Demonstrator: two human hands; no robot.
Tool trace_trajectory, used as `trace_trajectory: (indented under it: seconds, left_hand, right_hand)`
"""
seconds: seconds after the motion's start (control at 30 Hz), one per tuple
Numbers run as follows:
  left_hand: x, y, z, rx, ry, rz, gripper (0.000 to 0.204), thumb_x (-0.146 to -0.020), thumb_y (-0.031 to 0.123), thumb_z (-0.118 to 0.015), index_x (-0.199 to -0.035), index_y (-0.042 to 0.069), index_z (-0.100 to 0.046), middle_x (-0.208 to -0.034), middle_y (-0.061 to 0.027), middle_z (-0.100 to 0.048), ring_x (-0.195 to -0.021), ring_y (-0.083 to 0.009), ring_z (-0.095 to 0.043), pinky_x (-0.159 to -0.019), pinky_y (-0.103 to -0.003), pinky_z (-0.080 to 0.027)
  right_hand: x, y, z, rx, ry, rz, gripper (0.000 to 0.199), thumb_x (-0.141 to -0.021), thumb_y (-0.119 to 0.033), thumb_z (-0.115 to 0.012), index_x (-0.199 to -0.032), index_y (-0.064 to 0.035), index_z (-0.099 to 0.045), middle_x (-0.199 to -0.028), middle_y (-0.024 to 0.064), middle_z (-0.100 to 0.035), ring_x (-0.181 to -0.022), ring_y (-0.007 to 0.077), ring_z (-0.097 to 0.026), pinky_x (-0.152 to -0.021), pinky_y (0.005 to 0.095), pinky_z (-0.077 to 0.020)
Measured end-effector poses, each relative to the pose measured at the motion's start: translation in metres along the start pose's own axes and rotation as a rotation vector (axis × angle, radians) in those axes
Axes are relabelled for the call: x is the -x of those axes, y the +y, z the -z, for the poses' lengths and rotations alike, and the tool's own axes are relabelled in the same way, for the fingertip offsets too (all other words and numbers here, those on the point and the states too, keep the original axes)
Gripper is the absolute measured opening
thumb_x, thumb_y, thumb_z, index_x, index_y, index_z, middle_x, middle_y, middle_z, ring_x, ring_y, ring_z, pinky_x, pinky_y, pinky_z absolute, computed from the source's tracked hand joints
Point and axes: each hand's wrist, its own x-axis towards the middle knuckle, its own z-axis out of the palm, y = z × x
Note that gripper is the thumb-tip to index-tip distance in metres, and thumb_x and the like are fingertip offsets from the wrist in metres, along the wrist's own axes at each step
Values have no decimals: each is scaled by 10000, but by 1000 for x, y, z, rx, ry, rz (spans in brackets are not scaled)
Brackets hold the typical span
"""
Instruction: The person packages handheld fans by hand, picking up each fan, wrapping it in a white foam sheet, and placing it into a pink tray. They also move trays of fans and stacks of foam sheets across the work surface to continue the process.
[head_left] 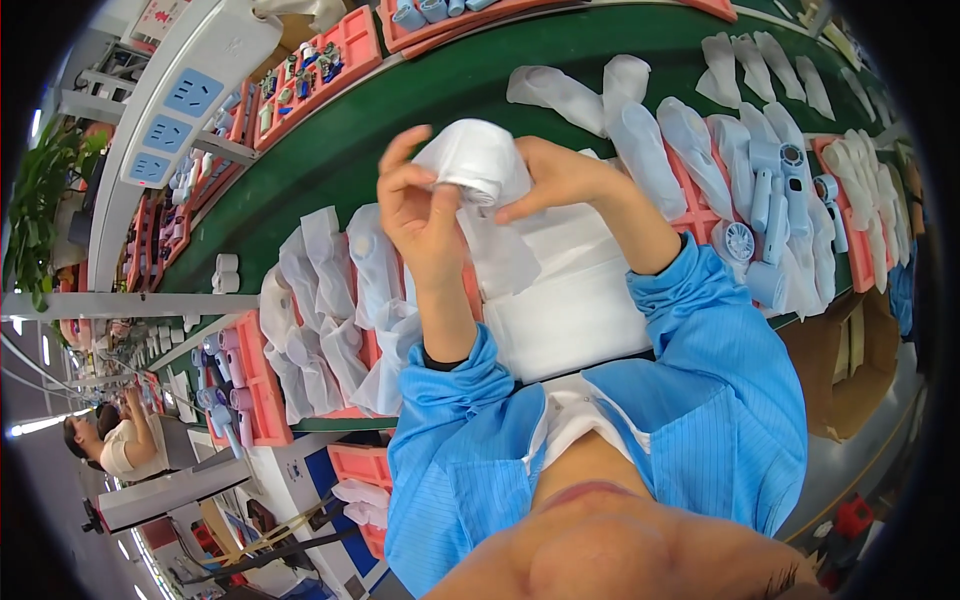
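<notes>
Left hand (422, 218) and right hand (562, 178) pinch a white-wrapped bundle (472, 155) between them, white sheets (570, 325) bodyward; light, even pressure from both sides should keep the wrap smooth.

Red characters, one larger than the rest, stand on a white sign (155, 20) at the upper left, behind the white beam (228, 55) that carries three blue socket plates (193, 92). The sign is tilted in this view and partly cut off by the dark edge of the fisheye picture; its smaller line is too blurred to read. At the lower left, a white and blue panel (300, 480) below the worktop (330, 424) bears a few small dark marks, too small to tell whether they are letters or a symbol.
</notes>
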Motion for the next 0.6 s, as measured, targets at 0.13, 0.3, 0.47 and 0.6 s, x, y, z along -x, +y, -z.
trace_trajectory:
  seconds: [0.13,0.3,0.47,0.6]
  left_hand:
    - [5,15,-4,-420,250,-148,257,-731,15,-716,-922,67,-552,-1197,-121,-486,-972,-192,-528,-713,-276,-460]
    - [21,15,-25,-641,266,-335,157,-735,55,-729,-816,54,-594,-1122,-98,-502,-883,-164,-513,-672,-278,-430]
    - [2,23,4,-563,361,-100,161,-769,116,-733,-716,26,-611,-1043,-79,-529,-841,-130,-498,-659,-263,-413]
    - [-15,27,11,-105,425,212,172,-832,129,-684,-760,0,-595,-991,-65,-539,-814,-107,-492,-675,-247,-404]
  right_hand:
    - [-9,-7,-17,166,203,-124,496,-703,-126,-725,-1147,-13,-536,-956,113,-624,-850,263,-610,-743,347,-487]
    - [-4,-26,-36,506,421,-63,399,-710,-107,-672,-1074,-3,-545,-905,170,-622,-845,352,-617,-729,367,-480]
    - [-4,-33,-29,239,253,-109,369,-746,-142,-643,-1068,8,-544,-913,160,-627,-840,318,-622,-738,352,-476]
    - [0,-40,-20,-29,-33,-127,406,-757,-182,-646,-1096,14,-538,-930,142,-631,-854,263,-613,-763,329,-471]
